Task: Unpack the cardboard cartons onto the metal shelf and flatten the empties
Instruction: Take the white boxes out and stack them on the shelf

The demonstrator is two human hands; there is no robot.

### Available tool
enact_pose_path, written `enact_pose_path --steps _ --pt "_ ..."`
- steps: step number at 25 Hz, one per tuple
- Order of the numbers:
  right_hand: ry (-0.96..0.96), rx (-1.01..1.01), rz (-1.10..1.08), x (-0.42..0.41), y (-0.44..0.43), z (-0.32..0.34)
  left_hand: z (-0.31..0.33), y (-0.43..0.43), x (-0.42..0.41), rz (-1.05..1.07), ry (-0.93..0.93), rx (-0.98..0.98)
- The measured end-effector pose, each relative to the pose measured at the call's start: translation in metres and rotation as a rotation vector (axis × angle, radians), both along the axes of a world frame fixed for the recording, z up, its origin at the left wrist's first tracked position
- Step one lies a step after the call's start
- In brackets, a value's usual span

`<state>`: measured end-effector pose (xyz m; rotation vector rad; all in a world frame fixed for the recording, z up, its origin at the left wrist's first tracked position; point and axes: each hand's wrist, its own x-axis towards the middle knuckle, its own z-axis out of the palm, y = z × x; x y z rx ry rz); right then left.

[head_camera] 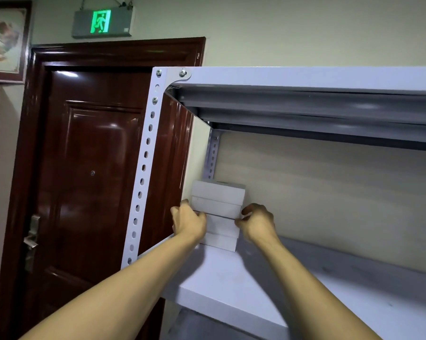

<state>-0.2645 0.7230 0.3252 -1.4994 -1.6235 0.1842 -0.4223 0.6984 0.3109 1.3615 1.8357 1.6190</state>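
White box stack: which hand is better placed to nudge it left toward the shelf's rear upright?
Right, probably. The right hand holds the white box stack on its right side and can push leftward; the left hand is on the side it would move toward.

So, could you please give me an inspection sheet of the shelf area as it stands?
Surface: metal shelf, pale grey, another board above it.
Job's things: stack of white boxes, four high, at the shelf's back left corner; no carton seen.
Clutter: nothing seen.
Hands: left hand grips the stack's left side; right hand grips its right side.
Cables: thin wires above the exit sign.
Surroundings: dark door and framed picture to the left.
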Motion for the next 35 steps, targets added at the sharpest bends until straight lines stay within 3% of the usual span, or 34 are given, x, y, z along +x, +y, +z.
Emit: enact_pose_path --steps 6,24,35 --pt "-0.022 -0.012 -0.032 -0.003 0.015 -0.001 -0.007 0.013 -0.001 -0.062 -0.013 0.021" --pt "-0.101 -0.077 -0.124 -0.006 0.026 0.0 -0.008 0.025 -0.008 -0.288 0.363 -0.171" --pt "-0.065 -0.015 -0.082 -0.003 -0.023 -0.016 -0.02 -0.024 -0.001 -0.422 0.474 -0.049"
